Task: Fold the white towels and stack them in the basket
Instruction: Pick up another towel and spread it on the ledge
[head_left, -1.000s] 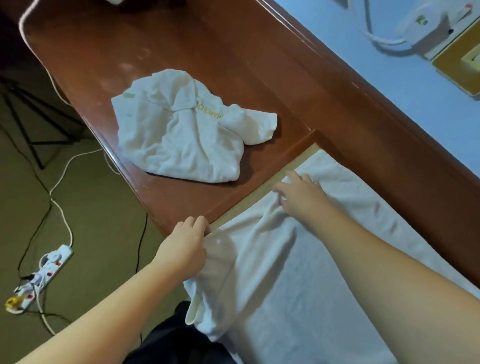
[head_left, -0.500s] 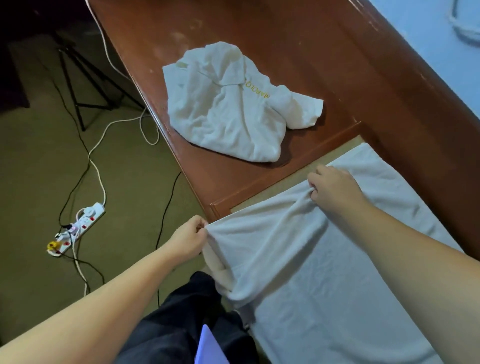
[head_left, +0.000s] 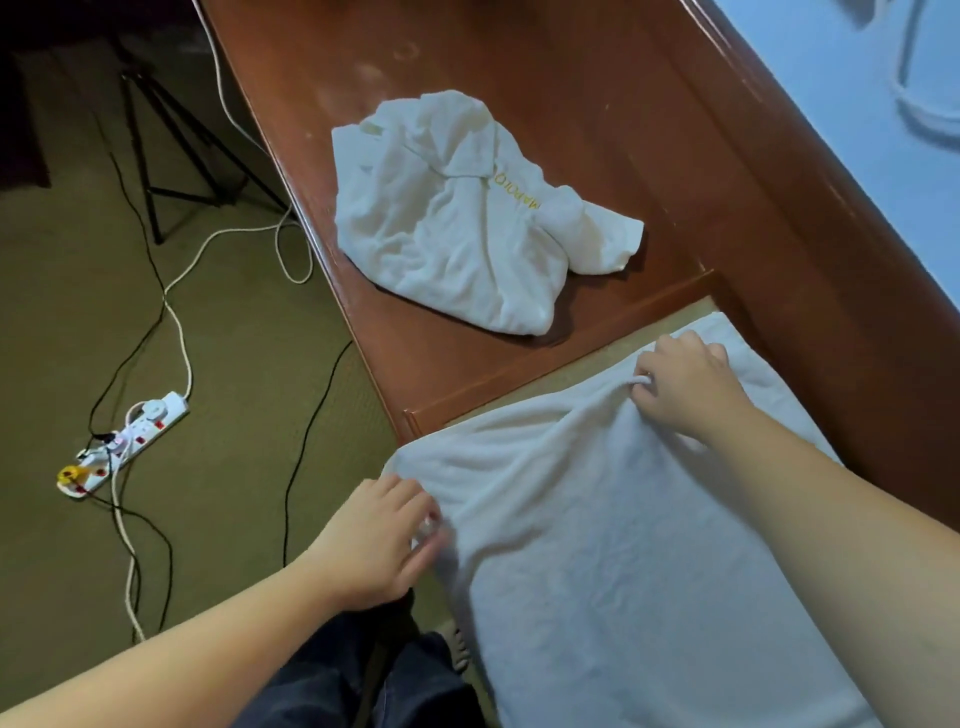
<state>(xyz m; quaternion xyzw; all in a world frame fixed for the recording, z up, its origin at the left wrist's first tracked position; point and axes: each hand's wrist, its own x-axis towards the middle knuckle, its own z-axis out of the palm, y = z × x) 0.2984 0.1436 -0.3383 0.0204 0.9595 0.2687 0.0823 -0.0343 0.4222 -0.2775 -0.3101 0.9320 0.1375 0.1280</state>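
- White towel (head_left: 623, 545) lies spread just beside the wooden table (head_left: 597, 130); right hand (head_left: 685, 387) pinches its far edge, left hand (head_left: 382, 535) grips the near corner, probably to lift a fold
- crumpled towel (head_left: 467, 208) waits on the table; no basket in view
- power strip (head_left: 122, 449) on olive carpet (head_left: 234, 389)

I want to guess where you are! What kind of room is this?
Probably a hotel room or bedroom. A crumpled white towel with yellow stitched lettering lies on a glossy reddish-brown wooden counter, the floor is olive-green carpet, and a white power strip sits there.
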